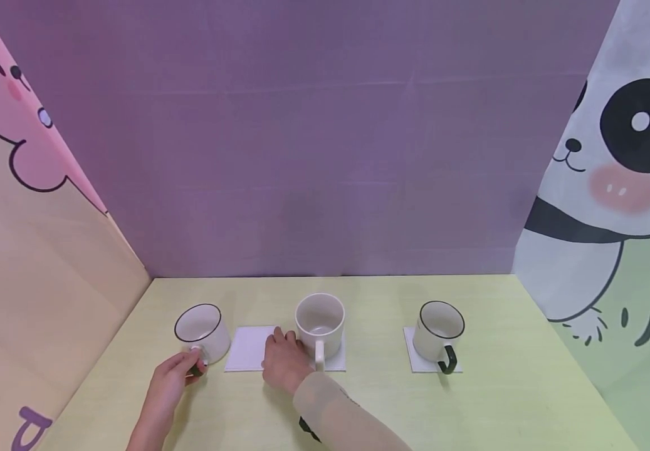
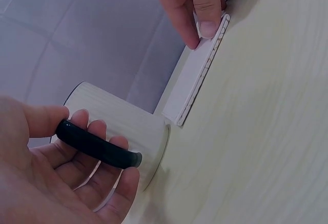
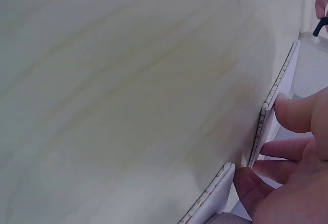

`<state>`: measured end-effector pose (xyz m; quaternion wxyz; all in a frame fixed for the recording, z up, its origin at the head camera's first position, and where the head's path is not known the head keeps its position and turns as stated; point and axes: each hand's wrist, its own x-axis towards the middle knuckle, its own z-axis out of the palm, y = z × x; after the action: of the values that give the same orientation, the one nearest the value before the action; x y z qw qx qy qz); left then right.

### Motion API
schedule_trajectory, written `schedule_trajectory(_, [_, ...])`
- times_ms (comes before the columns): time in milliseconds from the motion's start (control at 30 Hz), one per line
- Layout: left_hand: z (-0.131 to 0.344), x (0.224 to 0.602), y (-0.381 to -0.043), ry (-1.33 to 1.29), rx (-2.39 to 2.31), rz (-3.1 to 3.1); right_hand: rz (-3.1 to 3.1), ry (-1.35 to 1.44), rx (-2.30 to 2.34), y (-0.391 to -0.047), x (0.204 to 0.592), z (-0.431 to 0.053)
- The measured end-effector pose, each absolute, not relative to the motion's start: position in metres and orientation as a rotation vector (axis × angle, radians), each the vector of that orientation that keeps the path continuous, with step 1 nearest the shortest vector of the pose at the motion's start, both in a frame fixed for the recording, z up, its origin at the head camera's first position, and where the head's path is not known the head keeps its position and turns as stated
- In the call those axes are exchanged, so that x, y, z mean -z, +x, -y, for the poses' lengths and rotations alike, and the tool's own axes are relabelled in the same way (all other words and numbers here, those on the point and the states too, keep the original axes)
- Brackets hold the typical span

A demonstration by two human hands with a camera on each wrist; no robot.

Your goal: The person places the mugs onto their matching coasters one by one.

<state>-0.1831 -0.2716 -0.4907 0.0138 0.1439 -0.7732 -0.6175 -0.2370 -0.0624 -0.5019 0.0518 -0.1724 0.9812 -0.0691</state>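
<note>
My left hand [image 1: 175, 374] grips the black handle of a white mug [image 1: 216, 344] with a dark rim, standing on the table at the left. In the left wrist view, thumb and fingers surround the black handle [image 2: 97, 146]. Just right of that mug lies a flat, square white coaster [image 1: 246, 352]. My right hand [image 1: 286, 364] holds this coaster by its right side, the thumb [image 3: 292, 114] on its top and fingers along its edge. Close beside those fingers stands an all-white mug [image 1: 316, 322] on another coaster [image 1: 337, 360], which is partly hidden.
Farther right, a white mug [image 1: 433, 338] with dark rim and black handle stands on its own white coaster [image 1: 417, 364]. The pale wooden table [image 1: 516, 388] meets a purple backdrop [image 1: 325, 156] behind and printed cloth walls at both sides.
</note>
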Motion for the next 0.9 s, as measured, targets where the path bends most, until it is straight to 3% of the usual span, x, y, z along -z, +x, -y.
schedule_trajectory(900, [0.2692, 0.4934, -0.1824, 0.41, 1.914, 2.38, -3.012, -0.517, 0.182, -0.2354, 0.5035, 0.0638])
